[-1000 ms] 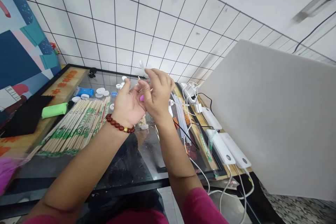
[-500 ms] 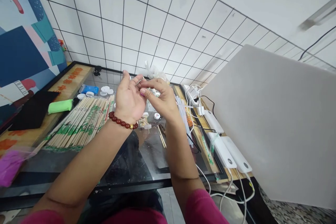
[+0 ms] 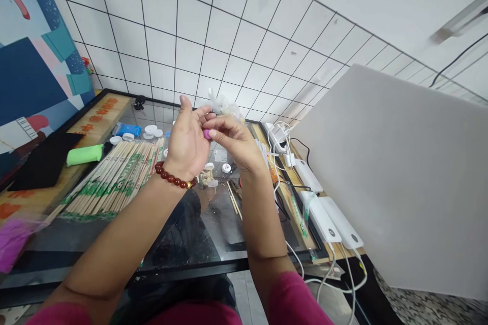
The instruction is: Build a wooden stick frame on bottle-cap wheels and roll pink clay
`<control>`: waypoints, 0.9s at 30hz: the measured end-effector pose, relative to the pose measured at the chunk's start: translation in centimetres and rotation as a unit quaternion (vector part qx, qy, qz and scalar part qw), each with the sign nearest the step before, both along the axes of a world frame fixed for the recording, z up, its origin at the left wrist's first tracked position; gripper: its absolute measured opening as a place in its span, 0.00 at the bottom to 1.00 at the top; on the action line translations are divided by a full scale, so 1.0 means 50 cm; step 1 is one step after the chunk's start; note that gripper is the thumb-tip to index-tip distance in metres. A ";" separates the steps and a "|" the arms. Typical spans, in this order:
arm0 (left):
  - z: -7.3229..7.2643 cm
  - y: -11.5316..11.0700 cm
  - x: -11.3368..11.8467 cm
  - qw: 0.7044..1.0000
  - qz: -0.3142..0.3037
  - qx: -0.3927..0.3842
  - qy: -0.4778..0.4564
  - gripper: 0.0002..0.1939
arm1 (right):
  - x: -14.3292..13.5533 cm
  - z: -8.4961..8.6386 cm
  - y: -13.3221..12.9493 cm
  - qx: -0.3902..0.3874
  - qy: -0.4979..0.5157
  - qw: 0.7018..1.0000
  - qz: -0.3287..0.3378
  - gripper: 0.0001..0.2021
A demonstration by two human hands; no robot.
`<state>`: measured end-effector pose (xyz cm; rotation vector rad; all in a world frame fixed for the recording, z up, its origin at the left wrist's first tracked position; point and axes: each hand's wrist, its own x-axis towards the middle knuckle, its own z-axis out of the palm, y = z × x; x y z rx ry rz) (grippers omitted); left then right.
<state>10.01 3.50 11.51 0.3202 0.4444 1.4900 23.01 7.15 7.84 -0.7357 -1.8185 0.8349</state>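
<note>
My left hand point(image 3: 186, 139) is turned palm up above the table, its thumb and fingers stretched apart and a beaded bracelet point(image 3: 173, 177) round the wrist. Against the base of its fingers, my right hand point(image 3: 234, 139) pinches a small lump of purple clay point(image 3: 207, 134) between thumb and fingertips. The left fingertips are partly hidden behind the right hand. Below the hands, white round caps point(image 3: 226, 168) and a pair of wooden sticks point(image 3: 234, 199) lie on the dark glass tabletop.
Paper-wrapped chopsticks point(image 3: 114, 180) cover the left side. Beside them are a green clay pack point(image 3: 84, 155), a blue pack point(image 3: 128, 130) and a purple pack point(image 3: 14, 244). White power banks point(image 3: 322, 216) with trailing cables stand right, near a large pale panel point(image 3: 396, 177).
The purple clay shows more fully between the right fingertips and the left palm. A thin stick seen by the left fingers before no longer shows clearly. The view has shifted slightly.
</note>
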 end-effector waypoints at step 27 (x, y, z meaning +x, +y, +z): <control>-0.028 0.003 0.021 0.975 -0.215 0.019 -0.043 0.20 | -0.022 -0.014 -0.001 0.216 -0.202 0.908 -0.297 0.22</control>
